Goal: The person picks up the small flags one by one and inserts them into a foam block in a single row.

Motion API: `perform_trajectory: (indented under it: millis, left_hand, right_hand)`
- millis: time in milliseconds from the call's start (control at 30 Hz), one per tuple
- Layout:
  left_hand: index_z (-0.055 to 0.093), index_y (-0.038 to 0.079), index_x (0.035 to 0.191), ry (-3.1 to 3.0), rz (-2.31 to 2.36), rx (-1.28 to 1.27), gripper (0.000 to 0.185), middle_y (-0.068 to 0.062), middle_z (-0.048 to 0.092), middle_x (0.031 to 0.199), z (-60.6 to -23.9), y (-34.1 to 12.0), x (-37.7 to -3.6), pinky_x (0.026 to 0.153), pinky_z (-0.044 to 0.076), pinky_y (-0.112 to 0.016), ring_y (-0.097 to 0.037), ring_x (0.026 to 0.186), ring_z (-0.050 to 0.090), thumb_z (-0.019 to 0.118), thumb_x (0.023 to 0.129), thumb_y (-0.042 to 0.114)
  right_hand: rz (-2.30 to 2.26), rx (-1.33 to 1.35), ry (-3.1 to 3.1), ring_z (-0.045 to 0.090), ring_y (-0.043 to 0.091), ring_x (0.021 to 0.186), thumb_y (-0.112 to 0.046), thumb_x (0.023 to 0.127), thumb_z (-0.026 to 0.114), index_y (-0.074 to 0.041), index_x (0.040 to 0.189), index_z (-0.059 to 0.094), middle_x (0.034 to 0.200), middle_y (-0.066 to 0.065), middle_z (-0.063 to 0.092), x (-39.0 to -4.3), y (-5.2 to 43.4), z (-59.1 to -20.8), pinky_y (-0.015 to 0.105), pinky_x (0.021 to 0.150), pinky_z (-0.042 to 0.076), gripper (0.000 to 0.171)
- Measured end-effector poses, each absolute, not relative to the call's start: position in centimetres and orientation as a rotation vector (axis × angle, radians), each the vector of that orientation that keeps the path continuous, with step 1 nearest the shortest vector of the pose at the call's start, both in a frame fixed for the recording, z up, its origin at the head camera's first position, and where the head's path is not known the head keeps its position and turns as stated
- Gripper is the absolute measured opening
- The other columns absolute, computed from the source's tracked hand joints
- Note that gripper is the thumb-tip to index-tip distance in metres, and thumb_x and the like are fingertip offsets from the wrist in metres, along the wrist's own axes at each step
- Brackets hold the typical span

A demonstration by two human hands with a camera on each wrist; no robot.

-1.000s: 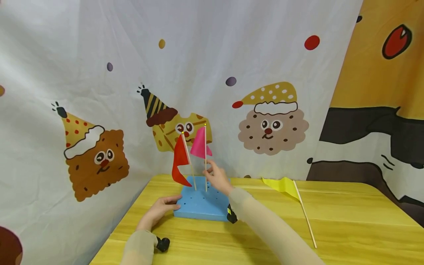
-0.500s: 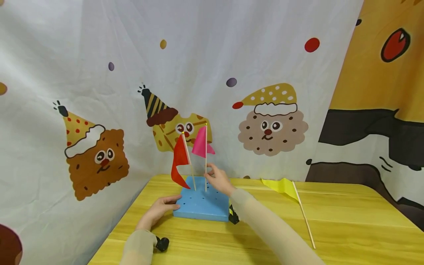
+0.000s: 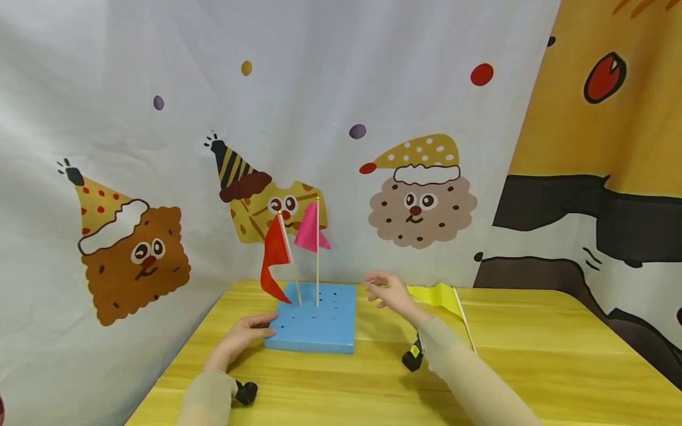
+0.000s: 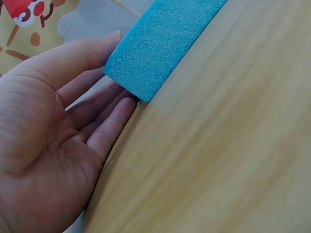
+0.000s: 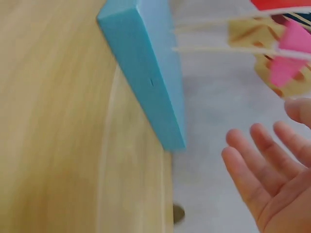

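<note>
A blue foam block [image 3: 315,322] with several holes lies on the yellow wooden table [image 3: 373,378]. A red flag [image 3: 274,257] and a pink flag [image 3: 310,231] stand on thin sticks in its far part. My left hand [image 3: 242,337] rests flat on the table, its straight fingers [image 4: 104,124] touching the block's left corner [image 4: 146,53]. My right hand [image 3: 391,291] hovers to the right of the block with relaxed fingers [image 5: 265,160], holding nothing. A yellow flag [image 3: 439,294] lies on the table just beyond that hand.
A cartoon-printed white cloth [image 3: 341,118] hangs close behind and to the left of the table. An orange and black cloth [image 3: 602,148] hangs at the right. The table's right half [image 3: 559,355] carries only the yellow flag's stick [image 3: 465,326].
My right hand let go of the pink flag's stick and moved right, away from the block toward the yellow flag. The pink flag stays upright. The left hand has not moved.
</note>
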State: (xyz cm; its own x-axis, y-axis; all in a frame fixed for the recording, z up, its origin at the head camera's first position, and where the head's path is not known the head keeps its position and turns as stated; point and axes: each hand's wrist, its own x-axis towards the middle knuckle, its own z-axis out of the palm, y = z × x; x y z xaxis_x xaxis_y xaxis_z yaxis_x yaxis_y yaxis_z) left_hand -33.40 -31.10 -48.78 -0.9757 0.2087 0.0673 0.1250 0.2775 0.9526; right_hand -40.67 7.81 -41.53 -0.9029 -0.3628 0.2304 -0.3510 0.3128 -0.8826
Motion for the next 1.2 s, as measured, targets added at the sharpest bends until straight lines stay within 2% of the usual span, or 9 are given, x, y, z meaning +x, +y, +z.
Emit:
perform_trajectory:
  millis: [267,333,500,567,700,833,967,1067,1200]
  left_hand:
    - [0.055,0.004,0.138,2.458,1.791,0.272,0.053,-0.019,0.045,0.145,-48.5,-31.2,-33.2,0.109,0.029,-0.056,-0.039,0.134,0.038,0.07,0.091,0.023]
    - [0.055,0.003,0.138,2.459,1.79,0.249,0.053,-0.019,0.045,0.145,-48.6,-31.3,-33.2,0.109,0.03,-0.056,-0.04,0.134,0.037,0.07,0.091,0.023]
    - [0.053,0.001,0.139,2.446,1.797,0.243,0.056,-0.02,0.044,0.145,-48.5,-31.1,-33.2,0.109,0.029,-0.056,-0.041,0.136,0.034,0.07,0.091,0.022]
    - [0.052,0.001,0.14,2.443,1.797,0.24,0.056,-0.02,0.044,0.145,-48.5,-31.1,-33.3,0.11,0.027,-0.056,-0.041,0.137,0.032,0.07,0.091,0.021]
    - [0.052,0.001,0.14,2.441,1.792,0.224,0.056,-0.019,0.045,0.145,-48.2,-30.9,-33.4,0.111,0.023,-0.058,-0.041,0.138,0.03,0.07,0.09,0.021]
    - [0.052,0.002,0.14,2.45,1.785,0.227,0.056,-0.019,0.045,0.145,-48.2,-30.9,-33.5,0.11,0.023,-0.059,-0.04,0.137,0.033,0.071,0.09,0.023]
    - [0.053,0.002,0.139,2.469,1.778,0.237,0.056,-0.019,0.045,0.145,-48.1,-30.9,-33.5,0.109,0.027,-0.058,-0.04,0.135,0.036,0.07,0.09,0.022]
    - [0.053,0.001,0.139,2.471,1.781,0.229,0.055,-0.019,0.045,0.145,-48.1,-30.9,-33.5,0.11,0.026,-0.058,-0.04,0.135,0.035,0.07,0.09,0.022]
    - [0.052,0.001,0.139,2.459,1.785,0.211,0.057,-0.019,0.045,0.145,-48.1,-30.8,-33.4,0.111,0.023,-0.059,-0.04,0.138,0.031,0.071,0.09,0.022]
  right_hand:
    - [-1.744,-0.471,2.589,0.067,0.032,0.09,-0.023,0.094,0.066,0.001,0.119,0.061,0.107,0.014,0.065,-38.4,16.5,-42.3,0.044,0.068,0.057,0.035]
    - [-1.763,-0.398,2.599,0.066,0.033,0.093,-0.021,0.094,0.065,0.002,0.12,0.06,0.109,0.016,0.065,-38.0,18.5,-42.6,0.041,0.068,0.057,0.036]
    - [-1.748,-0.291,2.63,0.064,0.038,0.096,-0.023,0.094,0.065,0.006,0.124,0.057,0.113,0.024,0.063,-37.2,23.4,-43.1,0.044,0.071,0.057,0.042]
    - [-1.713,-0.271,2.639,0.065,0.038,0.094,-0.023,0.094,0.065,0.008,0.124,0.056,0.112,0.025,0.063,-36.8,25.0,-43.2,0.045,0.072,0.057,0.044]
    - [-1.622,-0.18,2.639,0.066,0.032,0.085,-0.021,0.095,0.064,0.012,0.121,0.056,0.101,0.02,0.066,-36.0,27.5,-43.6,0.041,0.068,0.057,0.043]
    - [-1.533,-0.095,2.635,0.063,0.021,0.067,-0.018,0.093,0.065,0.011,0.109,0.062,0.082,0.01,0.065,-35.7,29.0,-44.1,0.034,0.057,0.054,0.033]
    - [-1.471,-0.066,2.627,0.048,0.011,0.051,-0.017,0.09,0.067,0.004,0.084,0.063,0.062,0.002,0.055,-35.9,29.4,-44.6,0.025,0.046,0.043,0.022]
    - [-1.384,-0.077,2.679,0.035,0.009,0.044,-0.021,0.088,0.071,-0.007,0.063,0.053,0.052,-0.002,0.043,-36.0,29.1,-45.0,0.022,0.041,0.033,0.034]
    - [-1.215,-0.118,2.802,0.024,0.008,0.041,-0.023,0.082,0.077,-0.017,0.051,0.039,0.045,-0.006,0.031,-35.8,28.6,-45.2,0.021,0.04,0.025,0.049]
